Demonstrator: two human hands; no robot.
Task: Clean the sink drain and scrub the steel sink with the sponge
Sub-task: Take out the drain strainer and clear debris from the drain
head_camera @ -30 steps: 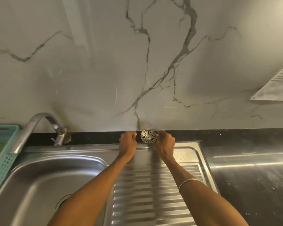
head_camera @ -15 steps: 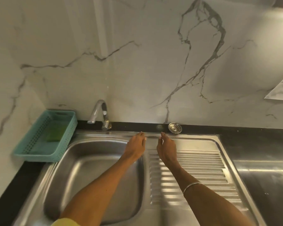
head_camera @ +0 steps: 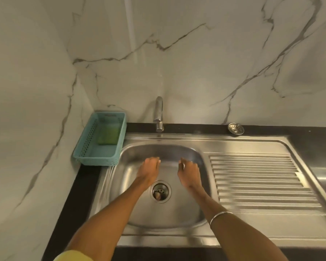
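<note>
The steel sink [head_camera: 177, 213] takes up most of the view. Its basin lies under and around both hands, and its ribbed drainboard [head_camera: 260, 181] runs off to the right of the right hand. The metal looks dull and dry, with no suds or water showing, so the scrubbing appears not to have begun.

Left of the left hand, a teal basket [head_camera: 87, 149] stands on the black counter [head_camera: 79, 185] against the wall. In it lies the green sponge [head_camera: 108, 136], untouched and well apart from either hand.

The tap [head_camera: 159, 114] rises beyond the hands at the back rim, with no stream visible.

The left hand [head_camera: 149, 171] and the right hand [head_camera: 189, 173] hover over the basin near each other. Both are empty, with fingers loosely bent and gripping nothing.

Just nearer than the hands, between the wrists, sits the open drain [head_camera: 160, 191]. It has no strainer in it, and a brownish lump of debris shows inside.

The strainer [head_camera: 235, 128] rests on the counter ledge, beyond and to the right of the right hand.

So the strainer is out, which seems to be the only step done. Clearing the drain, fetching the sponge and scrubbing all remain.
</note>
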